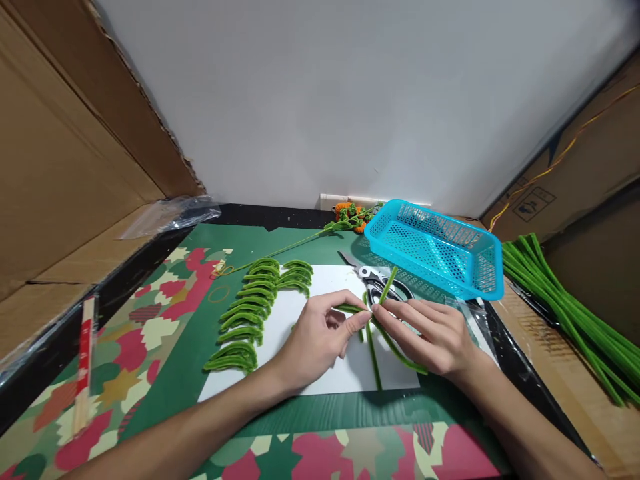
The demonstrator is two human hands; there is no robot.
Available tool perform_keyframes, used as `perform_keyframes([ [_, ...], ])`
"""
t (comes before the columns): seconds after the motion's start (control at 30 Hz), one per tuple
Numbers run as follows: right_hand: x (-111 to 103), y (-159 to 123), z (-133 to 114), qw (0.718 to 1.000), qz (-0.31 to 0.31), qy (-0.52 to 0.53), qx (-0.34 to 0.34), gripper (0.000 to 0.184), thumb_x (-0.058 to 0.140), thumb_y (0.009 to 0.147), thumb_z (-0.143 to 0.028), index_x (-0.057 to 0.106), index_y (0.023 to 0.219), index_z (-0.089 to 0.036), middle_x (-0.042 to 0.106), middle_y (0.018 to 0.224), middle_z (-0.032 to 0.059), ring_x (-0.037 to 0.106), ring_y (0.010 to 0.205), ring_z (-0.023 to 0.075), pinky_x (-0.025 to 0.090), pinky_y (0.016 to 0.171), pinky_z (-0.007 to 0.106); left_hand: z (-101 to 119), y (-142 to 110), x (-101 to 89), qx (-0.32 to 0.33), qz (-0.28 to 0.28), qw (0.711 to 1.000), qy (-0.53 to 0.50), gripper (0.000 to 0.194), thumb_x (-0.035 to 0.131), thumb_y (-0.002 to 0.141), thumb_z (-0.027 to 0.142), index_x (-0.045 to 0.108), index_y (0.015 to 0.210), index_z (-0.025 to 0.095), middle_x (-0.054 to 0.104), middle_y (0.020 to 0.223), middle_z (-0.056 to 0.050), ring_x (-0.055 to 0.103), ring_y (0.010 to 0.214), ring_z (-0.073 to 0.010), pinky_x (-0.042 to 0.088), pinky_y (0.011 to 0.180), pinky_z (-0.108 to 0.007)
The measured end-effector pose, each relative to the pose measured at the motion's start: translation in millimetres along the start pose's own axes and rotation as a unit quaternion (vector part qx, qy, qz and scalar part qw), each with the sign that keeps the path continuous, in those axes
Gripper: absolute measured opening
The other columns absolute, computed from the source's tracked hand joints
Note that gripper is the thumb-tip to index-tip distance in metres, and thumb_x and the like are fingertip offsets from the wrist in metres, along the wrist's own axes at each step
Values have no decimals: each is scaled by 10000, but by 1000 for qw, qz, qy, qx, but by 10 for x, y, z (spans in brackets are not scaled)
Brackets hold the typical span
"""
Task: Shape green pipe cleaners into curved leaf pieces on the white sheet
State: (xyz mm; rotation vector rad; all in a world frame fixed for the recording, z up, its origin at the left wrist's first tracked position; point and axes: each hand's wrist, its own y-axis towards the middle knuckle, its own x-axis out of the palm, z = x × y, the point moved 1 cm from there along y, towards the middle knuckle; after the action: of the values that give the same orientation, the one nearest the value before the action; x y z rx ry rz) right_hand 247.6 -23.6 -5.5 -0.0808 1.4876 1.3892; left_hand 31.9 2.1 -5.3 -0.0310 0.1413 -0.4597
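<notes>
Over a white sheet of paper [320, 381], my left hand [325, 333] pinches a green pipe cleaner [390, 283] between thumb and index finger. My right hand [433, 333] closes its fingertips on the same pipe cleaner, and the two hands nearly touch. Part of the piece is hidden behind the fingers. Beneath the hands a straight green pipe cleaner [374, 360] lies on the paper. Scissors with white and black handles [371, 273] rest just beyond my right hand, blades apart. Left of my left hand, folded green pipe cleaner pieces [245, 310] are laid out in rows.
A blue perforated basket [434, 272] stands at the back right. Behind lies a long-stemmed orange flower [345, 212]. A bundle of green pipe cleaners [575, 313] is at the far right. A red-wrapped stick packet [85, 353] and a rubber band [219, 294] lie left; cardboard walls flank the table.
</notes>
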Motion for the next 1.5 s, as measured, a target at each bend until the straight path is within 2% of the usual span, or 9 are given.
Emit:
perform_keyframes([
  [0.33, -6, 71, -31, 1000, 18, -18, -13, 222, 586, 1001, -102, 725, 1172, -124, 805, 961, 106, 748, 794, 181, 580, 653, 292, 44, -8, -34, -4, -19, 1000, 19, 319, 678, 956, 471, 688, 979, 153, 556, 514, 30, 493, 415, -114, 330, 426, -210],
  [0.7, 39, 151, -120, 998, 56, -3, 8, 213, 606, 957, -47, 703, 1145, -26, 780, 888, 131, 719, 732, 191, 543, 631, 304, -10, -37, -33, 208, 66, 966, 136, 110, 612, 1016, 238, 667, 946, 174, 664, 859, -27, 608, 701, -130, 441, 586, -237],
  [0.9, 21, 221, -237, 962, 118, 192, 151, 220, 605, 945, -32, 720, 1113, -114, 762, 886, 107, 699, 735, 178, 535, 628, 289, 33, -63, -37, 395, 91, 896, 180, 181, 636, 942, 26, 657, 1038, 178, 677, 892, -44, 644, 775, -140, 476, 616, -226],
  [0.97, 18, 254, -278, 912, 126, 304, 246, 165, 635, 943, -57, 746, 1022, -151, 745, 836, 73, 676, 699, 162, 523, 613, 277, 52, -62, -56, 438, 88, 872, 200, 244, 630, 921, -16, 652, 1073, 173, 684, 904, -53, 661, 812, -151, 504, 662, -238],
  [1.03, 42, 279, -305, 812, 119, 445, 358, 105, 674, 950, -138, 751, 886, -170, 694, 720, 29, 625, 604, 138, 498, 559, 257, 64, -52, -80, 462, 94, 855, 218, 264, 635, 906, -33, 651, 1076, 168, 684, 892, -50, 660, 796, -147, 501, 659, -236],
  [1.2, 190, 327, -331, 418, 25, 756, 503, 296, 724, 919, -367, 672, 709, -165, 501, 468, -57, 350, 323, 64, 307, 320, 193, 61, -16, -111, 478, 93, 828, 277, 271, 619, 904, -43, 655, 1075, 164, 704, 881, -45, 659, 757, -138, 482, 642, -236],
  [1.27, 220, 327, -317, 382, 8, 765, 518, 310, 723, 919, -399, 676, 725, -160, 495, 464, -62, 337, 305, 60, 303, 297, 187, 62, -4, -99, 447, 95, 848, 268, 216, 616, 928, -11, 661, 1038, 169, 705, 872, -39, 660, 752, -137, 485, 649, -236],
  [1.33, 218, 303, -284, 466, 18, 716, 520, 317, 700, 949, -398, 693, 743, -157, 555, 519, -40, 425, 325, 75, 366, 311, 199, 68, 4, -80, 377, 111, 890, 230, 120, 628, 960, 64, 670, 979, 175, 695, 848, -27, 637, 707, -126, 470, 616, -229],
  [1.5, 125, 182, -170, 900, 115, 274, 319, 120, 665, 973, -137, 765, 1027, -174, 774, 875, 69, 723, 698, 158, 589, 615, 259, 54, 2, -35, 183, 117, 972, 94, 131, 668, 987, 303, 700, 954, 180, 704, 874, -34, 639, 679, -137, 467, 578, -234],
])
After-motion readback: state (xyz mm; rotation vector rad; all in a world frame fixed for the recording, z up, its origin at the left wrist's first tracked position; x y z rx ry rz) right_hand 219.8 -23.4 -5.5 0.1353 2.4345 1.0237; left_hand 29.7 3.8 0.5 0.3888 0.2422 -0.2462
